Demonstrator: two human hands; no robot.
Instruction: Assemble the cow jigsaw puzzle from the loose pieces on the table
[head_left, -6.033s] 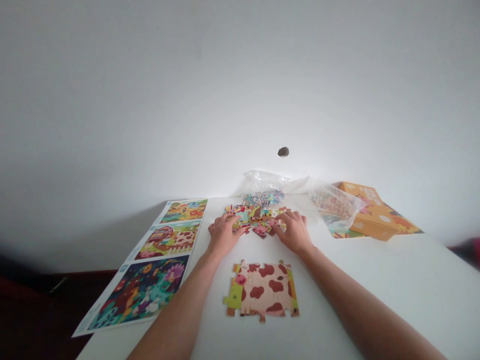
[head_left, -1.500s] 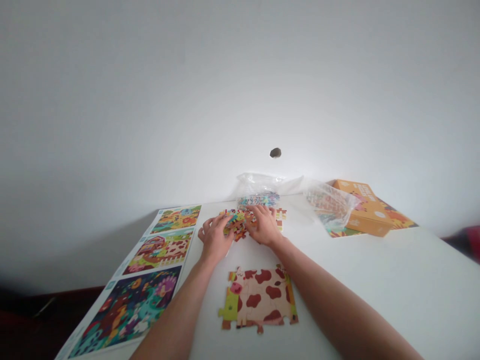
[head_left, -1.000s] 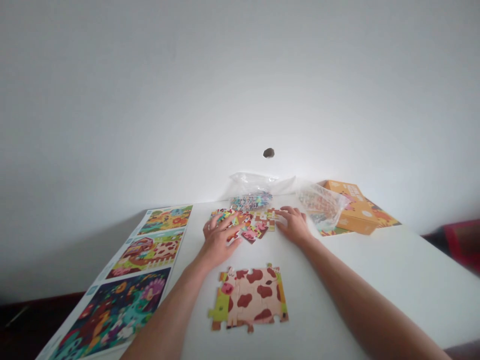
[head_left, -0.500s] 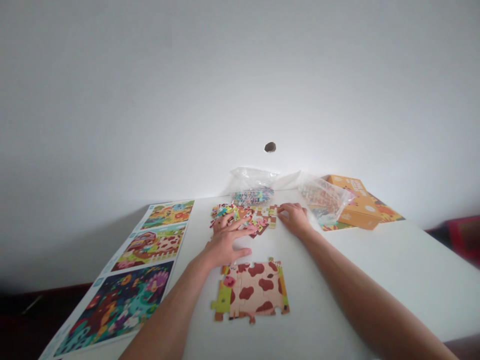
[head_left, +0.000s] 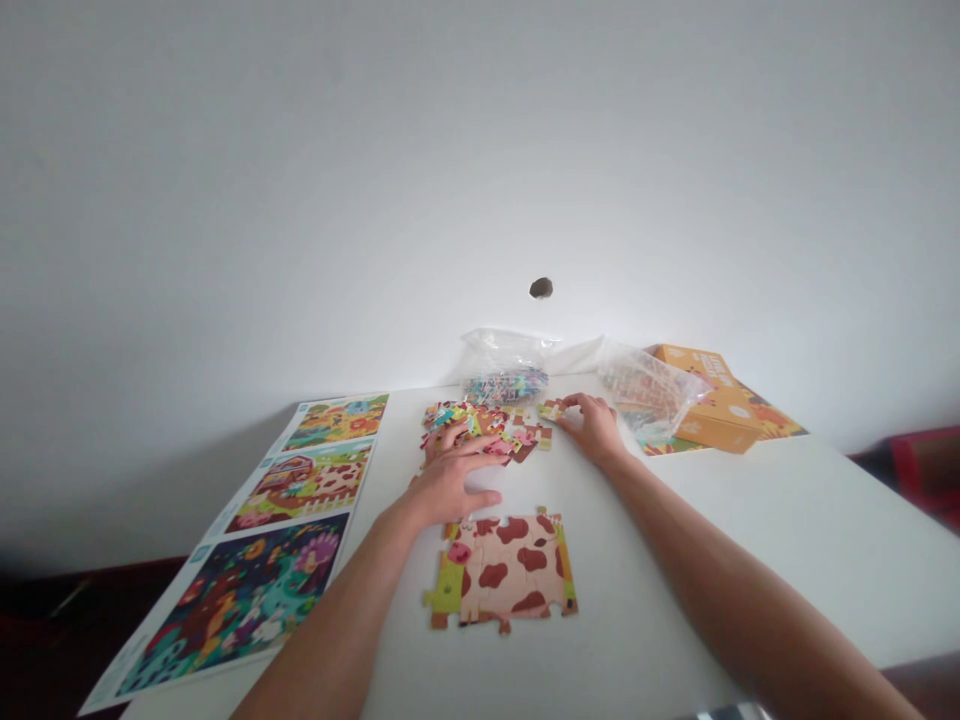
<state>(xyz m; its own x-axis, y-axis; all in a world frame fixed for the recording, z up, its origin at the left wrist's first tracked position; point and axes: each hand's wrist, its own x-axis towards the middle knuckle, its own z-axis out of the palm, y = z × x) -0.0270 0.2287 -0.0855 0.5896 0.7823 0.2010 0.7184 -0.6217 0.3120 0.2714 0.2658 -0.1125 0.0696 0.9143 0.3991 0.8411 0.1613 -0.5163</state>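
Observation:
My left hand [head_left: 454, 480] lies spread, palm down, on the near side of a heap of loose jigsaw pieces [head_left: 469, 425], holding nothing visible. My right hand [head_left: 594, 428] reaches forward, its fingertips touching a small puzzle piece [head_left: 550, 410] at the heap's right end. Whether that piece is gripped is hard to see. Nearer me, just below my left hand, lies a joined cow-hide puzzle [head_left: 499, 570] with brown patches, a pink snout and a ragged edge. Its top edge nearly meets my left hand.
A clear bag of pieces [head_left: 504, 385] stands behind the heap. Another bag [head_left: 649, 392] lies by an orange puzzle box [head_left: 720, 420] at back right. A three-picture sheet [head_left: 292, 510] lies along the white table's [head_left: 750, 520] left side. A wall meets the table behind.
My right hand has moved forward and now touches a piece at the heap's far right. My left hand has drawn slightly back over the heap. The head view has shifted a little.

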